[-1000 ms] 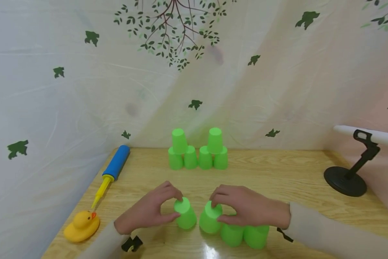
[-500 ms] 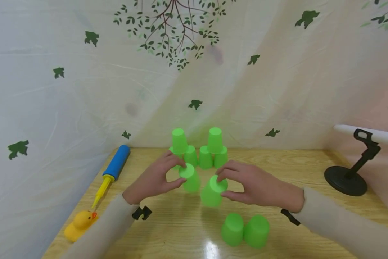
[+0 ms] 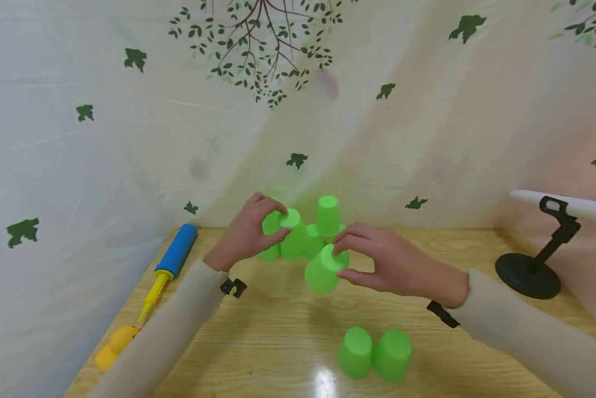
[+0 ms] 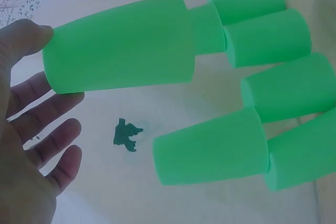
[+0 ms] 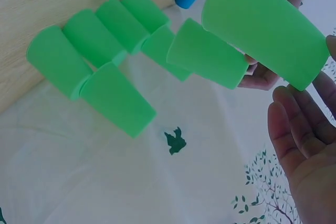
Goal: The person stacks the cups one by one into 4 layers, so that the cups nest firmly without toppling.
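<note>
My left hand [image 3: 250,228] pinches an upside-down green cup [image 4: 121,45] by its narrow closed end, holding it in the air before the cups at the back. In my right hand [image 3: 385,260] another upside-down green cup [image 3: 324,271] is pinched between thumb and fingers, tilted a little and raised above the table. Behind them stand two small pyramids of upside-down green cups, side by side. The right pyramid's top cup [image 3: 328,215] shows fully in the head view; the left pyramid's top cup [image 3: 270,224] is partly hidden behind the held cup and my left hand.
Two more green cups, a left one [image 3: 355,352] and a right one [image 3: 393,355], stand inverted at the front of the wooden table [image 3: 258,342]. A blue-and-yellow pump [image 3: 176,251] and a partly covered rubber duck [image 3: 116,345] lie left. A black stand [image 3: 529,276] is at the right.
Both hands have lifted their cups off the table and carried them away from me towards the back pyramids. The two front cups have stayed where they were.
</note>
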Tool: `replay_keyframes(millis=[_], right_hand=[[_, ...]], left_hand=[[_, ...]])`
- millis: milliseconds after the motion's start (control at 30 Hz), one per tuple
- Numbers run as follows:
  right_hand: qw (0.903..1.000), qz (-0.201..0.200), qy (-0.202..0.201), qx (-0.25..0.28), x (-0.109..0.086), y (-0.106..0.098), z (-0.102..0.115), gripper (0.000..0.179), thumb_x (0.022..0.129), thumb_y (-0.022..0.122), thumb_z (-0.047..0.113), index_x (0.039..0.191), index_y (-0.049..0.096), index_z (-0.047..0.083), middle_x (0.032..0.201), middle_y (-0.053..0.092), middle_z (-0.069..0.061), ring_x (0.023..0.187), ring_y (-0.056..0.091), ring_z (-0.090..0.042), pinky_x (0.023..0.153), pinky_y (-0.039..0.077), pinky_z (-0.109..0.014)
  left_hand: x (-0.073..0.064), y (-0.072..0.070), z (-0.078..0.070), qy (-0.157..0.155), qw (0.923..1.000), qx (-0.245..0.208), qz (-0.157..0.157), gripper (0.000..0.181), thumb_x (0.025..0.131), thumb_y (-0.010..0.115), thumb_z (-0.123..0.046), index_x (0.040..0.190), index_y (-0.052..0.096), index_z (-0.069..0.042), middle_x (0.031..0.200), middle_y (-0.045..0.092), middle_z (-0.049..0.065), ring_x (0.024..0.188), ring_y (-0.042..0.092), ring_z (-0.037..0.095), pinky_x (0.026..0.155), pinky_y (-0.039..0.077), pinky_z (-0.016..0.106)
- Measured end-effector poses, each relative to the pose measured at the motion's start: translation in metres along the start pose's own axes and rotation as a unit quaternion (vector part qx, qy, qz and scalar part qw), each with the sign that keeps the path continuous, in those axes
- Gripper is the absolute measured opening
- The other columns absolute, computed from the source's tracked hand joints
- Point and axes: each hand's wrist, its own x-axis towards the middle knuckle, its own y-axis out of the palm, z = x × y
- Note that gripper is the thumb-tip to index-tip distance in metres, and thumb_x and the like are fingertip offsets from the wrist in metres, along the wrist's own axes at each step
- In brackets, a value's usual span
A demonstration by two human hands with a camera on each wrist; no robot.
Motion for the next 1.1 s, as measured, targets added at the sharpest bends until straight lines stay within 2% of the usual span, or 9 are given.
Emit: replay_keyframes(millis=[233, 400, 633, 800, 1100], right_hand=[[0.9995, -0.008, 0.021, -0.022, -0.001, -0.004, -0.003, 0.025, 0.081, 0.075, 0.025, 0.098, 0.062, 0.011, 0.106, 0.059, 0.002, 0.092, 0.059, -0.010, 0.072, 0.050, -0.025], [0.9975, -0.035, 0.038, -0.047, 0.000, -0.007, -0.007, 0.026, 0.079, 0.076, 0.023, 0.095, 0.062, 0.009, 0.102, 0.059, 0.002, 0.091, 0.059, -0.013, 0.072, 0.050, -0.027], [0.9919, -0.075, 0.070, -0.076, 0.002, -0.012, -0.015, 0.027, 0.076, 0.079, 0.021, 0.093, 0.062, 0.008, 0.099, 0.061, 0.000, 0.087, 0.059, -0.015, 0.069, 0.049, -0.031], [0.9915, -0.072, 0.080, -0.074, 0.001, -0.011, -0.018, 0.027, 0.075, 0.080, 0.020, 0.093, 0.062, 0.009, 0.099, 0.061, 0.000, 0.086, 0.059, -0.014, 0.067, 0.049, -0.031], [0.9926, -0.054, 0.087, -0.064, 0.002, -0.004, -0.021, 0.026, 0.077, 0.079, 0.023, 0.094, 0.063, 0.011, 0.100, 0.059, 0.002, 0.088, 0.058, -0.013, 0.070, 0.048, -0.031]], left_hand=[[0.012, 0.010, 0.019, -0.017, 0.9998, 0.008, 0.001, 0.028, 0.081, 0.075, -0.026, 0.100, 0.064, -0.008, 0.099, 0.064, 0.001, 0.092, 0.043, 0.020, 0.085, 0.035, 0.040], [0.018, 0.020, 0.029, -0.030, 0.9993, 0.015, 0.014, 0.028, 0.081, 0.075, -0.028, 0.100, 0.064, -0.010, 0.099, 0.064, -0.001, 0.091, 0.042, 0.019, 0.082, 0.031, 0.042], [0.026, 0.027, 0.037, -0.050, 0.9982, 0.023, 0.024, 0.027, 0.081, 0.076, -0.026, 0.100, 0.064, -0.011, 0.101, 0.064, 0.000, 0.091, 0.041, 0.019, 0.079, 0.029, 0.043], [0.029, 0.030, 0.040, -0.062, 0.9971, 0.028, 0.036, 0.028, 0.081, 0.076, -0.027, 0.100, 0.065, -0.010, 0.099, 0.065, 0.001, 0.090, 0.041, 0.020, 0.080, 0.028, 0.044], [0.039, 0.037, 0.048, -0.101, 0.9921, 0.037, 0.065, 0.026, 0.080, 0.076, -0.027, 0.098, 0.065, -0.013, 0.093, 0.059, -0.001, 0.089, 0.039, 0.020, 0.083, 0.025, 0.042]])
